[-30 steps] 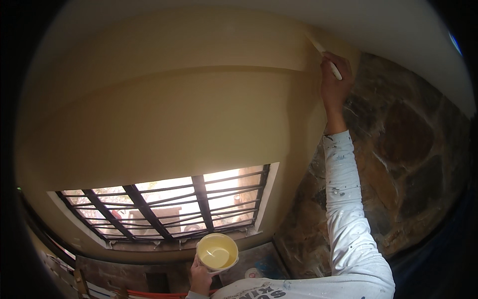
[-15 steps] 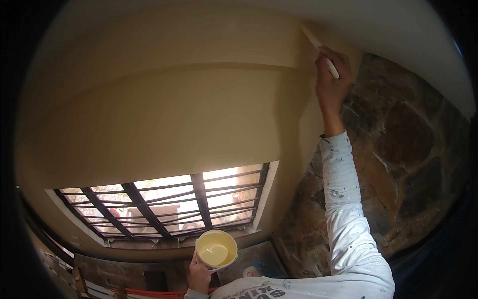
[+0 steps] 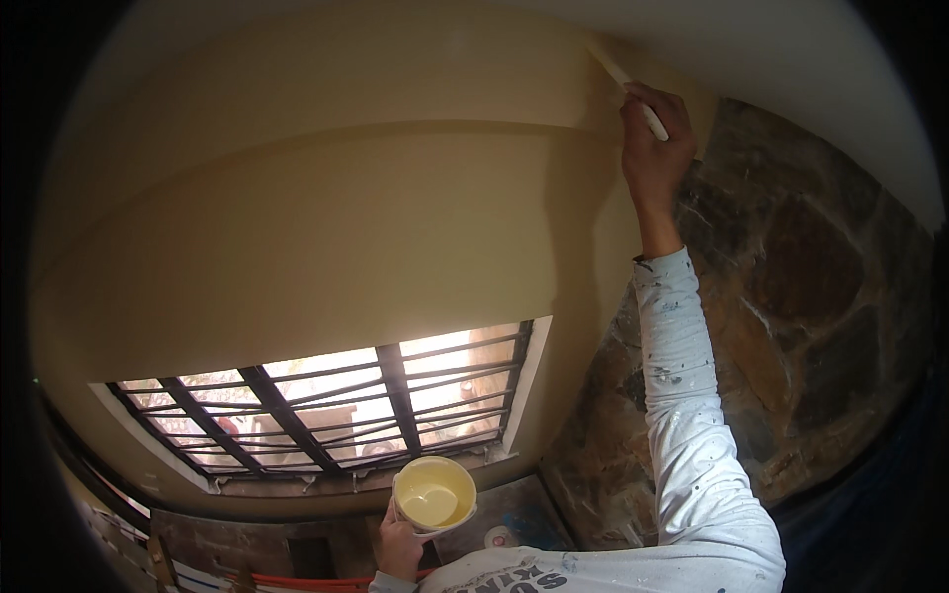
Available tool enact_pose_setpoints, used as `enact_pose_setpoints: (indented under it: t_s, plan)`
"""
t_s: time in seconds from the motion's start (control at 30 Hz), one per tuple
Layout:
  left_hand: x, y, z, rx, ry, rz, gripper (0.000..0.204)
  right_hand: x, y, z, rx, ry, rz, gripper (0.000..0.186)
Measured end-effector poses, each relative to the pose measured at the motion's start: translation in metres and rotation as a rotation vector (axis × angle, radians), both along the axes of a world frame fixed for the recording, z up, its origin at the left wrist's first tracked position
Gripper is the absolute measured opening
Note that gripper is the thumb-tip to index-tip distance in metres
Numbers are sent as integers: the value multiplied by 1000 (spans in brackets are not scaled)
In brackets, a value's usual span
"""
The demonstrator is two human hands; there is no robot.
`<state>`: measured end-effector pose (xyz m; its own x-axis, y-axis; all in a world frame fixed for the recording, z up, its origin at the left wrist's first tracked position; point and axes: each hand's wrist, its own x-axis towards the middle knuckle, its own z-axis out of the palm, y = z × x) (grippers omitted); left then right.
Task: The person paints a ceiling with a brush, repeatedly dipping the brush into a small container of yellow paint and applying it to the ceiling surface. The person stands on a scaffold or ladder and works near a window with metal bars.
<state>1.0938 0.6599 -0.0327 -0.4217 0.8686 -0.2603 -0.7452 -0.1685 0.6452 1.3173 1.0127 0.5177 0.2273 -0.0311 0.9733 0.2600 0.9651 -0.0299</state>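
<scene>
High up at the far right, my right hand (image 3: 656,138) is closed around the white handle of a paintbrush (image 3: 615,71). Its tip meets the upper part of the tan wall (image 3: 346,227), close under the pale ceiling (image 3: 751,49). My right arm is stretched out, its light sleeve spotted with paint. Low and near my body, my left hand (image 3: 398,550) grips a small bucket (image 3: 435,494) by its side. Pale yellow paint lies in the bottom of the bucket, and more coats its inner wall.
A window (image 3: 326,400) with dark bars sits low in the wall, behind the bucket. Rough stone cladding (image 3: 791,296) covers the wall at right. A round white-rimmed container (image 3: 500,537) stands below, beside my shirt. Orange-red and white lengths (image 3: 297,581) lie at the lower left.
My right hand and the paintbrush have shifted slightly up and to the left along the wall's top edge. The bucket in my left hand sits slightly further right.
</scene>
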Motion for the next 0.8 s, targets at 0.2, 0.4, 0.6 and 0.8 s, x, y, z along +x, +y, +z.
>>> enact_pose_setpoints:
  t_s: [0.2,0.4,0.6,0.8]
  plan:
    - [0,-1,7,-79,-7,18,80,14,14,3,52,30,-83,17]
    - [-2,0,0,-87,5,33,72,18,15,3,-7,58,-56,18]
    - [-2,0,9,-88,-8,10,76,27,22,3,12,63,-91,18]
    - [-2,0,5,-81,1,-1,82,41,35,4,17,81,-99,18]
